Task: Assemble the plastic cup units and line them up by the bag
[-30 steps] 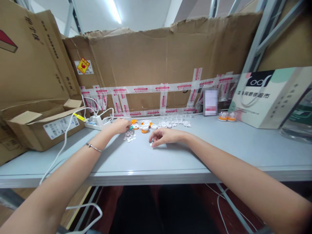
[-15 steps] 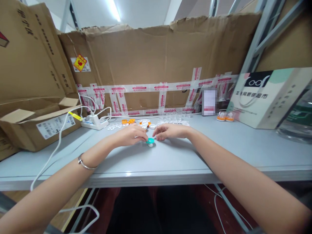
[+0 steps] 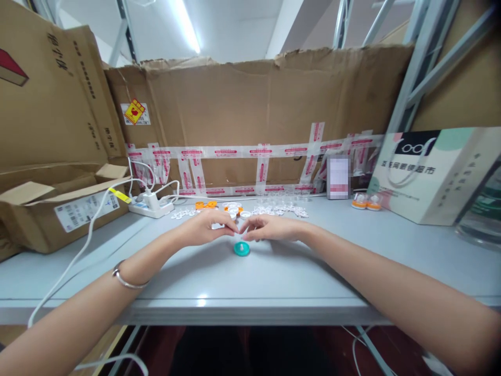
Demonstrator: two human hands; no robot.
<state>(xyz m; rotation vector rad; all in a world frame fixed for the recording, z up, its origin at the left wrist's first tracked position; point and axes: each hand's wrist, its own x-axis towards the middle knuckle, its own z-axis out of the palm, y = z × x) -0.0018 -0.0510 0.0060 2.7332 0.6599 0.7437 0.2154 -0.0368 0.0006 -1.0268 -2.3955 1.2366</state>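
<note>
A teal disc [image 3: 237, 250] with a small white peg at its centre lies on the grey table just in front of my hands, touched by neither. My left hand [image 3: 207, 228] is above and behind it, thumb and forefinger pinched together. Opposite, my right hand [image 3: 271, 228] has its fingers curled into a pinch, its tips almost meeting those of the left. Whatever lies between the fingertips is too small to make out. Behind the hands are orange pieces [image 3: 206, 204], a white ring [image 3: 245, 214] and several small white parts [image 3: 279, 210].
Clear domes [image 3: 282, 198] stand at the back, near a phone [image 3: 338, 177]. Two orange-based clear pieces [image 3: 367, 202] sit beside a paper bag [image 3: 418, 177]. A power strip [image 3: 151, 207] with white cables and an open carton [image 3: 86, 201] are on the left. Tall cardboard [image 3: 230, 104] closes the back.
My left hand has let go of the teal disc, which now lies on the table, nearer to me. Both hands' fingertips have come together behind it. The camera view has tilted up slightly.
</note>
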